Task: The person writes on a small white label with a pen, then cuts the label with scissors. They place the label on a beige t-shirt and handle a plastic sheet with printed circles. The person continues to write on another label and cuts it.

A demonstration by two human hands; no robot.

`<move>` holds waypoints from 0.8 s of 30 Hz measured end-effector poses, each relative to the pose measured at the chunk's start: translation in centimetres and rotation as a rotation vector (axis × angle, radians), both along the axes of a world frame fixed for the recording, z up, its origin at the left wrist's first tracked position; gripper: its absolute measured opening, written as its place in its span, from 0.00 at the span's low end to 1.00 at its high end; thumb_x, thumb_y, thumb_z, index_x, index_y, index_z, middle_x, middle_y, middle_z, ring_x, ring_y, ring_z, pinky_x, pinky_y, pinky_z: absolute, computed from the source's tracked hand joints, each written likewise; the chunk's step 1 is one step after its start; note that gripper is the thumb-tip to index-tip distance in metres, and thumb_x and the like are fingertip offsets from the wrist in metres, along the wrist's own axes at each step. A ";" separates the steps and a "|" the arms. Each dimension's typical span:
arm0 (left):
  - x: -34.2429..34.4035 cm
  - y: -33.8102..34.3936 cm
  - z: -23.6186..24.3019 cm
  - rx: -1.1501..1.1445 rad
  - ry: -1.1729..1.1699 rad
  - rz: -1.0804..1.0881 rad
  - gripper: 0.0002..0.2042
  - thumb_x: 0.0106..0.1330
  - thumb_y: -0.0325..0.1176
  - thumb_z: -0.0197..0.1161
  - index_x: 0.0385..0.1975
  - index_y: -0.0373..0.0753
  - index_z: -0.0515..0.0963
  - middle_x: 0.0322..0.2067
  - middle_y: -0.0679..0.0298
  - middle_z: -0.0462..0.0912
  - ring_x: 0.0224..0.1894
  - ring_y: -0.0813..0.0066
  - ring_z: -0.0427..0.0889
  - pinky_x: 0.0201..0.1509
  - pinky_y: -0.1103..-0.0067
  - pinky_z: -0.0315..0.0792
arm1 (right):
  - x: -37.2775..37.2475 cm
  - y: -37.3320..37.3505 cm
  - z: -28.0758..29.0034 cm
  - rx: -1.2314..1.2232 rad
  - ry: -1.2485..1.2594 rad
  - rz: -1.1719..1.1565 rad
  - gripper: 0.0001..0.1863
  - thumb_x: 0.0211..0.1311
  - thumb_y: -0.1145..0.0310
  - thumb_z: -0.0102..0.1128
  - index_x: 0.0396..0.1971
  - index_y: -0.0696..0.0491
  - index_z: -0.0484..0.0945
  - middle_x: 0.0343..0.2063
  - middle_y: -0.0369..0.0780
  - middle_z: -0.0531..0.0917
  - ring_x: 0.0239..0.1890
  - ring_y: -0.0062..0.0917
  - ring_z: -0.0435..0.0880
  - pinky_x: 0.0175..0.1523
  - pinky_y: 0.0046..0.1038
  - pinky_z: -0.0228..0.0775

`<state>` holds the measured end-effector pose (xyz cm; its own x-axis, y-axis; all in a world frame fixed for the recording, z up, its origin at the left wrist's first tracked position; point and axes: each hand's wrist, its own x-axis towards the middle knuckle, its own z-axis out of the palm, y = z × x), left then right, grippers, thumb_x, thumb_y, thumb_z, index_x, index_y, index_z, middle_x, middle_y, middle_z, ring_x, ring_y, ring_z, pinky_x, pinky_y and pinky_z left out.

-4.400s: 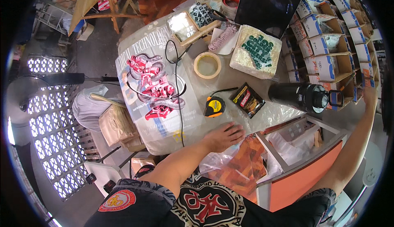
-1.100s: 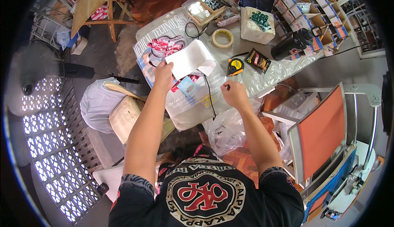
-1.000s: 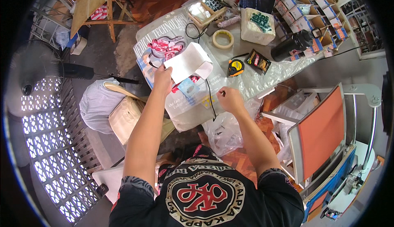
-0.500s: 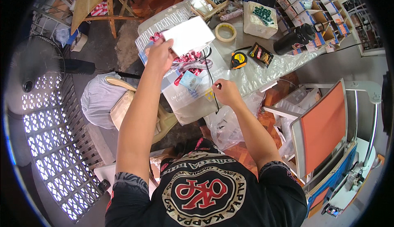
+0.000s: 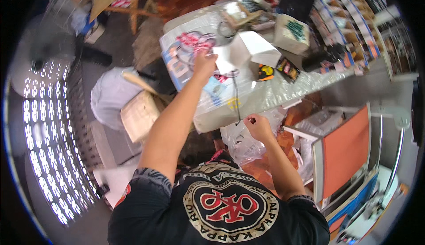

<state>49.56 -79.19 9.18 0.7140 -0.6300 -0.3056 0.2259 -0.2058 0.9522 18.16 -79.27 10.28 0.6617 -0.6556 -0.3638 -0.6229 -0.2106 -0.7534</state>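
My left hand [image 5: 205, 64] is closed on the near left edge of a white box [image 5: 261, 50] with a flap standing out toward the hand. The box is held over the table [image 5: 208, 123], across its middle. Beneath the left wrist lie a pale blue packet [image 5: 214, 87] and red-and-white patterned ribbon [image 5: 195, 40]. My right hand [image 5: 259, 127] is curled just off the table's near edge; whether anything is in its fingers I cannot make out. Close beside it a thin black cord [image 5: 236, 92] hangs over the edge.
A tape measure [image 5: 265, 72] and a black packet [image 5: 287, 69] lie right of the box. Behind stand a pale block with green pieces [image 5: 292, 33] and a black bottle [image 5: 318, 60]. A clear plastic bag [image 5: 239, 141] hangs below the edge; an orange panel [image 5: 345, 150] stands right.
My left hand has carried the white box to the right, and its flap now shows. My right hand has drawn down and right, past the table edge. The whole view has shifted.
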 end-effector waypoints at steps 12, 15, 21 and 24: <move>-19.4 39.5 2.3 0.552 -0.194 0.147 0.14 0.65 0.41 0.63 0.31 0.34 0.83 0.29 0.50 0.85 0.35 0.53 0.85 0.41 0.66 0.77 | 9.8 3.3 -1.7 0.503 0.230 0.393 0.12 0.68 0.64 0.61 0.43 0.56 0.81 0.22 0.30 0.74 0.21 0.14 0.70 0.26 0.21 0.62; -23.3 47.3 1.8 0.621 -0.148 0.503 0.15 0.68 0.41 0.63 0.31 0.34 0.83 0.27 0.52 0.84 0.29 0.55 0.83 0.37 0.67 0.76 | 14.2 4.5 -0.4 0.869 0.063 0.279 0.11 0.70 0.67 0.57 0.47 0.57 0.78 0.26 0.34 0.76 0.24 0.16 0.72 0.28 0.21 0.63; -31.4 60.4 -2.6 0.727 -0.070 1.489 0.11 0.69 0.34 0.59 0.39 0.31 0.82 0.28 0.58 0.85 0.30 0.74 0.82 0.36 0.75 0.76 | 16.5 8.6 1.1 1.306 0.123 0.107 0.13 0.75 0.67 0.49 0.51 0.58 0.75 0.33 0.40 0.79 0.27 0.20 0.75 0.33 0.24 0.74; -34.7 68.3 -4.8 0.827 0.014 1.797 0.11 0.65 0.35 0.61 0.38 0.36 0.85 0.32 0.50 0.87 0.37 0.59 0.87 0.44 0.69 0.77 | 15.2 10.5 1.2 1.418 0.204 0.095 0.14 0.76 0.66 0.47 0.51 0.58 0.75 0.33 0.41 0.79 0.28 0.22 0.76 0.34 0.24 0.76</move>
